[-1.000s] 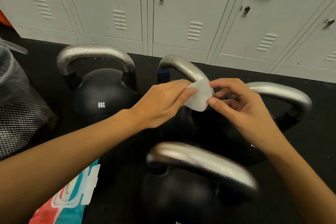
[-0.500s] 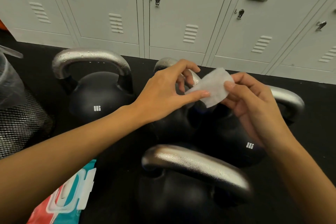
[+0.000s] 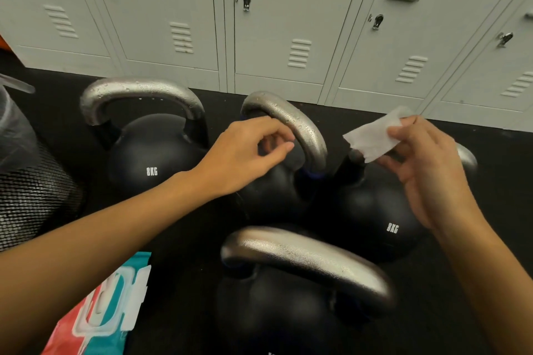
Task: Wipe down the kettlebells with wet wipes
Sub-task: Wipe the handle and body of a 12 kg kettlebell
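Left hand (image 3: 245, 158): hovering beside the middle kettlebell (image 3: 277, 181), fingers curling loosely, holding nothing.
Wipe (image 3: 373, 138): sticking out leftward above the right kettlebell (image 3: 375, 210).
Right hand (image 3: 427, 170): pinching the wipe's right edge between thumb and fingertips.

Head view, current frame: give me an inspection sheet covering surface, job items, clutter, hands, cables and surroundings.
Surface: black floor, dark and matte.
Job's things: four black kettlebells with silver handles: back left kettlebell marked 8KG, middle kettlebell, right kettlebell marked 8KG, near kettlebell. Droplets on the handles. White wet wipe, partly unfolded. Wipes pack at lower left, flap open.
Clutter: mesh bin with a plastic liner, at left.
Hands: right hand pinches the wet wipe above the right kettlebell; left hand hangs over the middle kettlebell, fingers curled, holding nothing.
Cables: nothing seen.
Surroundings: grey lockers along the back, doors closed.
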Demonstrator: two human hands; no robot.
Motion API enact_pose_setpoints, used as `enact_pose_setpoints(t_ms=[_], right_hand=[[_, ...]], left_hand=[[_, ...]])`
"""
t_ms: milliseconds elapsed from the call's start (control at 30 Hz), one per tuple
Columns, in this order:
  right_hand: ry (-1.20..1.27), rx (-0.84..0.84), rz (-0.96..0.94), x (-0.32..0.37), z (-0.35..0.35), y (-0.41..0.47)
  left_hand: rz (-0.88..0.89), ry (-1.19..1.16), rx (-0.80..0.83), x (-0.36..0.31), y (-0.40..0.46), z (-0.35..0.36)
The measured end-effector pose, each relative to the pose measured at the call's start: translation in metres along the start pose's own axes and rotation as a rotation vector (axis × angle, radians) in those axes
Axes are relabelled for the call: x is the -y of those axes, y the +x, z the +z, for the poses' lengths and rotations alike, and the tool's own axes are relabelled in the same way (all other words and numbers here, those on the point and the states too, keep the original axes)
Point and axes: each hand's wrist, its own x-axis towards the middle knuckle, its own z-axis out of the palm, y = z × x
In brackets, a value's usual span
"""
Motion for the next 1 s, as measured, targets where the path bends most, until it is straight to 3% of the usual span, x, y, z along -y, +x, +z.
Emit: enact_pose_setpoints(t_ms=[200, 333, 467, 633, 900, 1000], right_hand=[[-0.385, 0.127, 0.034, -0.025, 0.018, 0.002], [-0.233, 0.209, 0.061, -0.037, 0.024, -0.003], [0.028, 0.184, 0.11, -0.042, 0.022, -0.005], [-0.083, 0.159, -0.016, -0.062, 0.027, -0.004], [-0.256, 0.259, -0.005, -0.09, 0.023, -0.018], [-0.29, 0.193, -0.056, -0.084, 0.025, -0.012]], left_hand=[[-0.017, 0.214, 0.142, 0.029, -0.017, 0.004], [0.055, 0.361, 0.212, 0.039, -0.024, 0.009], [0.13, 0.562, 0.265, 0.046, -0.032, 0.018], [0.202, 0.669, 0.329, 0.047, -0.036, 0.027], [0.152, 0.641, 0.37, 0.055, -0.04, 0.031], [0.164, 0.638, 0.36, 0.057, -0.04, 0.031]])
